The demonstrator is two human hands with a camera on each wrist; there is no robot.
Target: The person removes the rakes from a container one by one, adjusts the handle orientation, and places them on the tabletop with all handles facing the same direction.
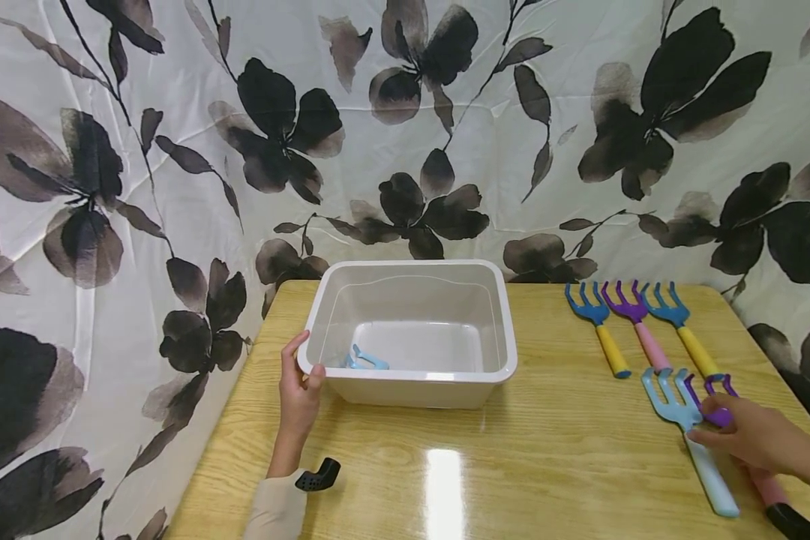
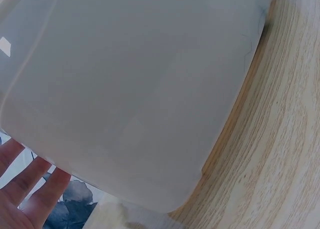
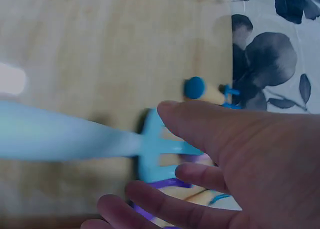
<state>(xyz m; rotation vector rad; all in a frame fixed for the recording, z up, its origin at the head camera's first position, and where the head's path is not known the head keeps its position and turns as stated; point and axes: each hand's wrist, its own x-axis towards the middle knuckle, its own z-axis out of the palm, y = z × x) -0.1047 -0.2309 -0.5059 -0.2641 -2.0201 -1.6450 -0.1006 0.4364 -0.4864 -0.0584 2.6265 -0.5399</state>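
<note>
My left hand (image 1: 299,394) grips the front left corner of a white plastic tub (image 1: 405,390), thumb at the front rim and fingers against the outer side. Inside the tub, a light blue pronged tool (image 1: 367,360) shows in part above the front rim. At the right, my right hand (image 1: 759,435) hovers with fingers spread over a light blue garden hand fork (image 1: 712,480), thumb near its neck. In the right wrist view the fork's handle (image 3: 60,134) extends left beyond the fingers. A purple hand fork with a pink handle (image 1: 769,487) lies partly hidden under that hand.
Behind my right hand lie two blue hand forks with yellow handles, one left (image 1: 610,349) and one right (image 1: 698,349), and a purple one with a pink handle (image 1: 651,345) between them. A floral cloth (image 1: 445,112) hangs behind and left of the wooden table (image 1: 547,465).
</note>
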